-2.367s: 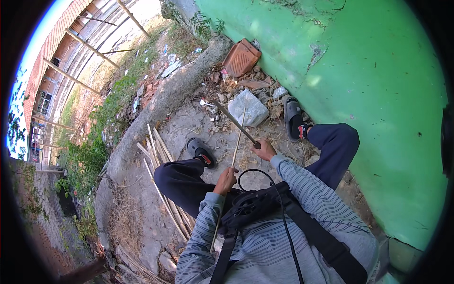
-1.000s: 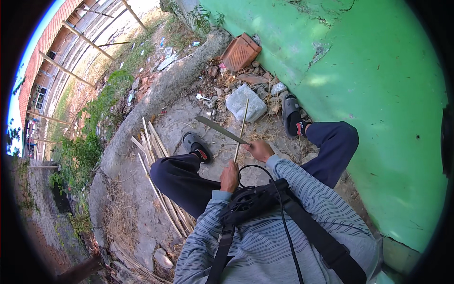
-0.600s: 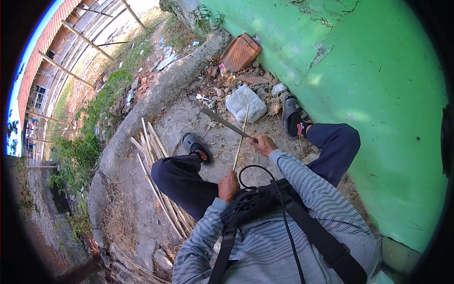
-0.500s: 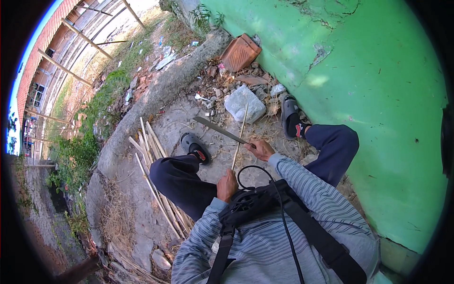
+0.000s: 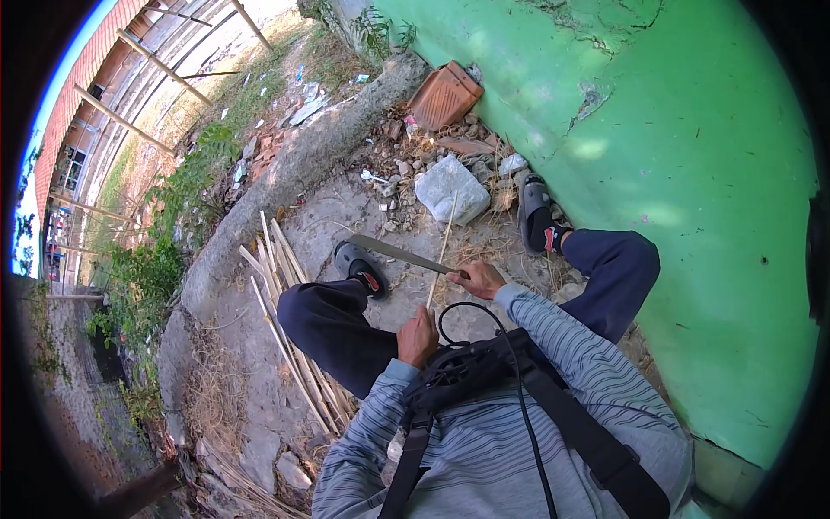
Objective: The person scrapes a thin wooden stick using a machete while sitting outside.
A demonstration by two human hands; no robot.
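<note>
My left hand [image 5: 418, 336] is closed around the near end of a thin, pale bamboo stick [image 5: 443, 245]. The stick slants away from me, and its far tip overlaps the pale stone block [image 5: 451, 189]; whether it touches the block I cannot tell. In my right hand [image 5: 478, 281] is the handle of a machete [image 5: 393, 252], mostly hidden by the fingers. Its long dark blade points left and crosses the stick a little beyond my left hand. Beside my left leg lies a pile of split bamboo strips [image 5: 281, 268].
A green wall [image 5: 674, 173] rises on the right. Broken clay tile [image 5: 446, 97] and rubble lie at its foot. On the left, a low concrete kerb [image 5: 251, 203] curves past green plants [image 5: 143, 277]. A black cable [image 5: 525, 415] hangs over my chest.
The machete's blade has tilted, its tip now lower and slightly further left. My hands and the stick have barely shifted; the whole view has moved slightly.
</note>
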